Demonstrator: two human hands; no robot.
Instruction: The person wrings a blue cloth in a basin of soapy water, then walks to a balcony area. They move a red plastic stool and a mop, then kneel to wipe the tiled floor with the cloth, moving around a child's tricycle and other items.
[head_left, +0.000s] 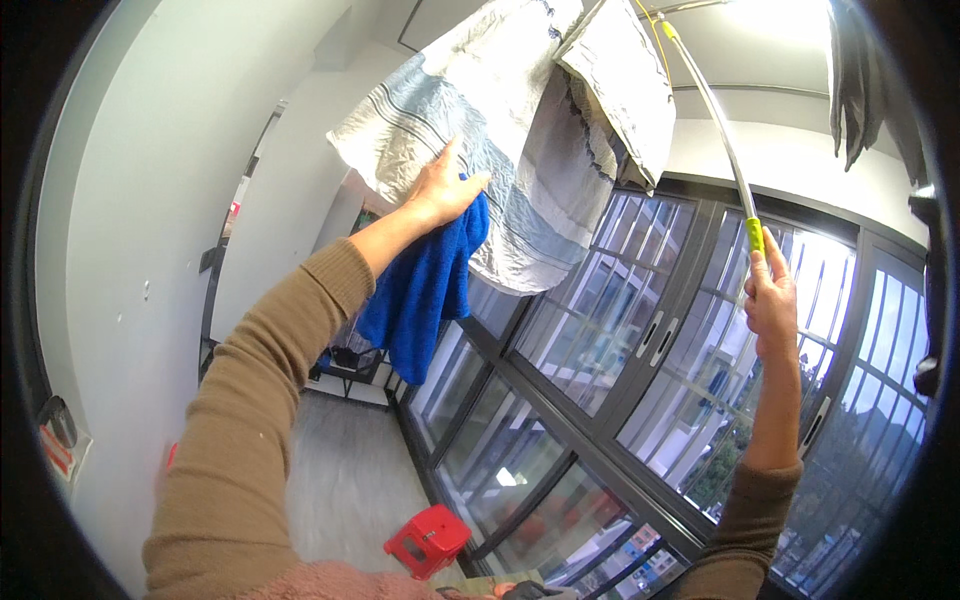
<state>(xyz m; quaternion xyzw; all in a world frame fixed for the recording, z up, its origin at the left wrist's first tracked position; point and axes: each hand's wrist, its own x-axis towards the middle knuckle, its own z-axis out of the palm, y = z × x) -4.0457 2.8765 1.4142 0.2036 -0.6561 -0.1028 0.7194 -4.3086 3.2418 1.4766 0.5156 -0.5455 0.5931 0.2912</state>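
A blue cloth (427, 300), towel-like, hangs down from my left hand (444, 193), its upper edge caught at the thumb. The fingers of that hand lie against a large white fabric piece with blue bands and dark stripes (450, 105), which hangs overhead. My right hand (772, 296), raised at the right, grips the green handle of a metal clothes pole (724, 127). The pole's upper tip is beside a rod near the ceiling, with a yellow cord (660, 49) close by; whether they touch I cannot tell.
A light, pillow-like fabric item (622, 82) hangs beside the striped cloth. Dark garments (862, 97) hang at upper right. Barred, grey-framed sliding windows (600, 330) run along the right. A red plastic stool (429, 541) stands on the grey floor (349, 465); a white wall (172, 225) rises at left.
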